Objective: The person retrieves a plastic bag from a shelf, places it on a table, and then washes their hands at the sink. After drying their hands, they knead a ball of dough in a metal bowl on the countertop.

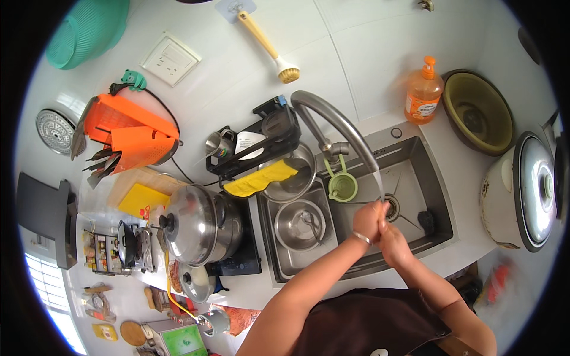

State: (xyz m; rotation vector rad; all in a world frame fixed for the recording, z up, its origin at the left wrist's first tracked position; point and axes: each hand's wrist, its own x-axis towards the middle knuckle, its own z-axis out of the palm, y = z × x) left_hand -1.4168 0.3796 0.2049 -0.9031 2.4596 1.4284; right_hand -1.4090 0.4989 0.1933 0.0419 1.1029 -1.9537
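Observation:
My left hand (367,221), with a silver bangle at its wrist, meets my right hand (395,244) over the larger basin of a stainless steel sink (412,178). They touch each other under the stream of water (379,183) that runs from a curved metal faucet (343,118). Both sets of fingers overlap and are partly hidden, and I make out no object between them. Beyond my hands is the drain (392,208). A dark scouring pad (426,221) lies in the basin's right side. From the faucet base hangs a green strainer (343,186).
In the smaller basin sits a metal bowl (294,224) with a spoon. A black rack (260,147) holding a yellow cloth (260,178) stands behind it. Left is a lidded steamer pot (196,227); right are an orange pump bottle (422,98), a brown basin (478,111) and a lidded pot (503,196).

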